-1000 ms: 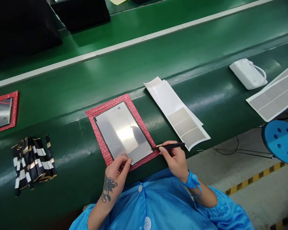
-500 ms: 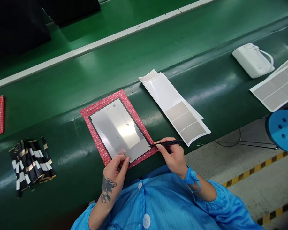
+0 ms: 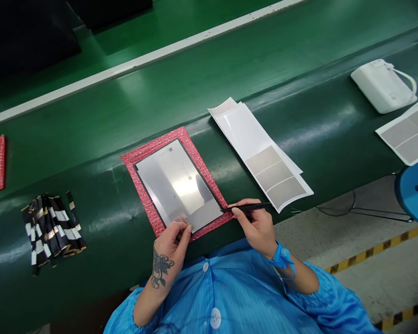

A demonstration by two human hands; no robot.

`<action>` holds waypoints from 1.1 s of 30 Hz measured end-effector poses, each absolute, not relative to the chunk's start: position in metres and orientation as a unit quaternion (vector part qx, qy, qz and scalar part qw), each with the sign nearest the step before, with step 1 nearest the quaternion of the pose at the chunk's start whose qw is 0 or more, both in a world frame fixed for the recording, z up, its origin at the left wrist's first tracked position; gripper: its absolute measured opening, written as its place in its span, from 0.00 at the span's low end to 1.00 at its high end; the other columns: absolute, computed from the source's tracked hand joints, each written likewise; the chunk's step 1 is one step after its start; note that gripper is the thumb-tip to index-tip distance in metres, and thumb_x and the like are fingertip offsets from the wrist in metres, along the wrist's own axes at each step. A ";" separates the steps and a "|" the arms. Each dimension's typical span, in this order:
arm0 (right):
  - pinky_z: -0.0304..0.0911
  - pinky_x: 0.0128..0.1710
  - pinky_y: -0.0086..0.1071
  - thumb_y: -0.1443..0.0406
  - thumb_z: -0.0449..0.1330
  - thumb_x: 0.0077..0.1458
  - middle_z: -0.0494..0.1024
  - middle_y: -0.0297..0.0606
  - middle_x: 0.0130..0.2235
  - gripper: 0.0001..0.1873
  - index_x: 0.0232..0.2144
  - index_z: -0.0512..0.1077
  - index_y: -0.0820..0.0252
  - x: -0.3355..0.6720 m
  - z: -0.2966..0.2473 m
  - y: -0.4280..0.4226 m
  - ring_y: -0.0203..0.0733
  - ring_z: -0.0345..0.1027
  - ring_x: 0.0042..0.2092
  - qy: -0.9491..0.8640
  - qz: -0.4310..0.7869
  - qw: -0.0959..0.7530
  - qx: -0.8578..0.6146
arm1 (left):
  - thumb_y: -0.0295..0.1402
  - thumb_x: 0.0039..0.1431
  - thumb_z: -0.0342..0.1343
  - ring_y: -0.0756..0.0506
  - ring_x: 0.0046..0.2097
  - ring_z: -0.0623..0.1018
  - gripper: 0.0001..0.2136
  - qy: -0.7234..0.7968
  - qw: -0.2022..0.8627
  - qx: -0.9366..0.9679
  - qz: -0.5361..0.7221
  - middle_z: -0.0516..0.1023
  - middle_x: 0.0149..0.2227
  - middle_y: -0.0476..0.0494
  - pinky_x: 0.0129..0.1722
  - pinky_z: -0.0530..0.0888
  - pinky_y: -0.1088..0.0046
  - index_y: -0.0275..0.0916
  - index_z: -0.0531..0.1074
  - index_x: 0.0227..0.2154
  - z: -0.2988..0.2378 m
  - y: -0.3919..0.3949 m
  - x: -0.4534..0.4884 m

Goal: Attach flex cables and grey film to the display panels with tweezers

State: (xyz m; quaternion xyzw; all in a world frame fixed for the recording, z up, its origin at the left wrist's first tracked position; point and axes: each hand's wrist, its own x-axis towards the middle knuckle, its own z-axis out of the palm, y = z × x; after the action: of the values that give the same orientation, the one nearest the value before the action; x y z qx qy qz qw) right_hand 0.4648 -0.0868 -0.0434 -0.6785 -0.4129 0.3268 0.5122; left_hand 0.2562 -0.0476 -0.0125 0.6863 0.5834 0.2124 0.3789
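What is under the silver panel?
The silver panel lies on red bubble wrap, whose edges show around it. Whatever is directly beneath the panel's middle is covered and cannot be seen.

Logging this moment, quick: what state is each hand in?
Left hand: closed, at edge of silver panel; can't tell if gripping it.
Right hand: closed, holding slim black tool.

The panel (image 3: pixel 179 185) lies on padding (image 3: pixel 152 147) between strips (image 3: pixel 54 229) and sheets (image 3: pixel 261 153).
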 end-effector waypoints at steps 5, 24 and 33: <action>0.71 0.28 0.30 0.62 0.60 0.57 0.77 0.36 0.32 0.05 0.34 0.72 0.56 0.465 -0.043 -0.087 0.38 0.73 0.29 -0.419 0.324 0.519 -0.671 | 0.34 0.59 0.54 0.54 0.18 0.65 0.09 0.567 0.369 0.697 0.239 0.68 0.18 0.55 0.17 0.63 0.82 0.39 0.72 0.24 -0.015 -0.047 0.257; 0.71 0.29 0.32 0.61 0.60 0.57 0.79 0.36 0.33 0.05 0.36 0.71 0.56 0.465 -0.047 -0.090 0.38 0.73 0.29 -0.407 0.338 0.512 -0.677 | 0.35 0.60 0.54 0.54 0.18 0.65 0.10 0.560 0.358 0.708 0.238 0.68 0.18 0.55 0.18 0.63 0.82 0.39 0.71 0.24 -0.014 -0.046 0.257; 0.71 0.29 0.33 0.58 0.61 0.57 0.79 0.36 0.33 0.08 0.35 0.71 0.55 0.464 -0.045 -0.088 0.40 0.74 0.30 -0.403 0.340 0.509 -0.680 | 0.32 0.61 0.54 0.54 0.19 0.67 0.09 0.554 0.336 0.724 0.234 0.69 0.19 0.55 0.19 0.65 0.82 0.39 0.71 0.25 -0.017 -0.049 0.256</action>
State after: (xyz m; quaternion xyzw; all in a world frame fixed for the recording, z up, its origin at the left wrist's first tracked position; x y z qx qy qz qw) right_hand 0.4642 -0.0881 -0.0448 -0.6804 -0.4033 0.3397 0.5090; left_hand 0.2562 -0.0486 -0.0170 0.7244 0.5544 0.2340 0.3363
